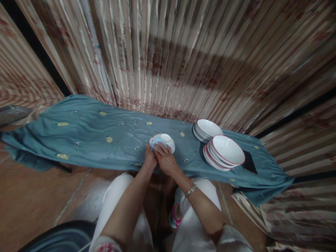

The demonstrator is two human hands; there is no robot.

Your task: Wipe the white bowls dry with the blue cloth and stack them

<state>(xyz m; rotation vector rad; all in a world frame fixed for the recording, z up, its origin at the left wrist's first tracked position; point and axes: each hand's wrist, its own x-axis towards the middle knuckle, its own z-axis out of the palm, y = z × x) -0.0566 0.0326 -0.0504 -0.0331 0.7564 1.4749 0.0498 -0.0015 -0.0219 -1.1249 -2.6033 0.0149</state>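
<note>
In the head view a small white dish (170, 140), a bowl or plate, is at the front middle of the cloth-covered table. My left hand (150, 156) is closed on its near left rim. Under the fingers of my right hand (166, 159) lies a light blue cloth (158, 141), pressed against the dish. That hand covers part of the cloth and the dish's near side. I cannot tell whether the dish rests on the table or is held just above it.
To the right are a stack of red-rimmed white bowls (228, 151) and, behind it, another stack of white bowls (208, 128). A flat black object (250, 162) lies beside them. The teal tablecloth (89, 140) meets a pleated curtain (162, 63) at the back.
</note>
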